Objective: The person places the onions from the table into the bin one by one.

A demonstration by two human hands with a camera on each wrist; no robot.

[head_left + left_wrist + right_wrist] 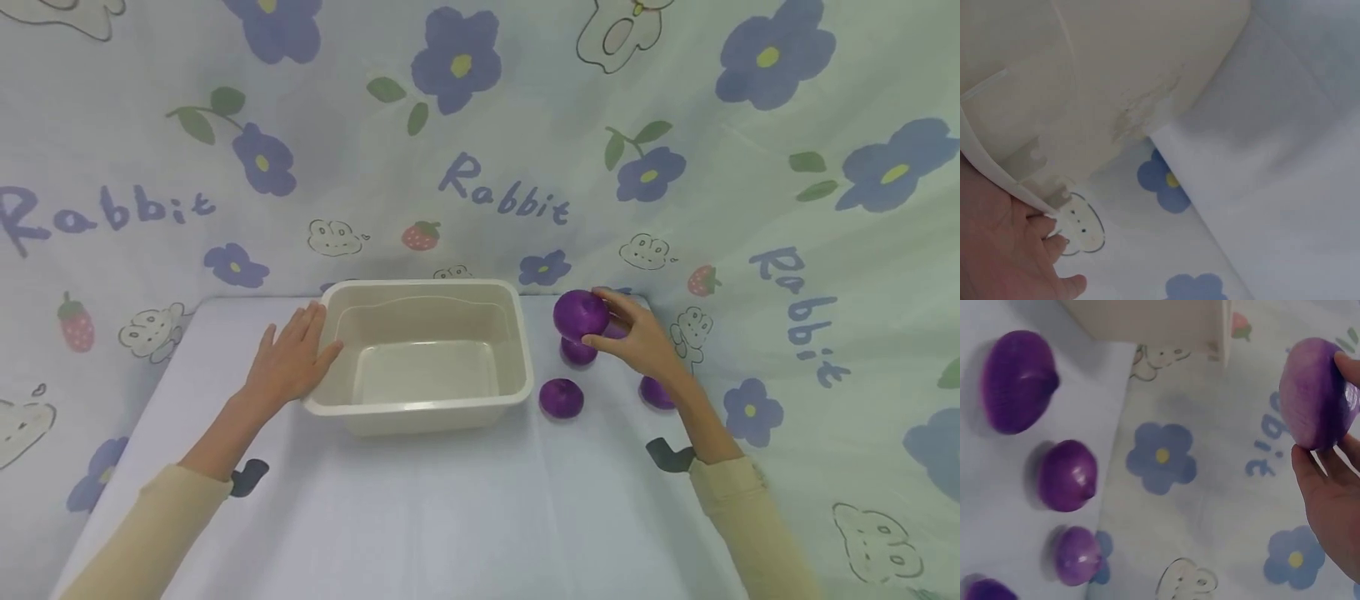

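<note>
My right hand (637,337) grips a purple onion (579,315) between thumb and fingers, raised above the table to the right of the cream plastic basin (420,408). In the right wrist view this onion (1313,394) shows a pale side and a darker, glossy side. Below it on the table lie other purple onions, one partly covered by the held onion (579,353), one nearer the basin (561,398) and one by the right forearm (657,393). With fingers extended, my left hand (288,358) rests on the basin's left rim; its palm (997,244) shows beside that rim in the left wrist view.
The basin stands on a white-covered table (450,517) close to its back edge. A patterned cloth (375,167) with flowers and rabbits hangs behind and beside the table. Several onions, including a large one (1017,381), lie in a rough row in the right wrist view.
</note>
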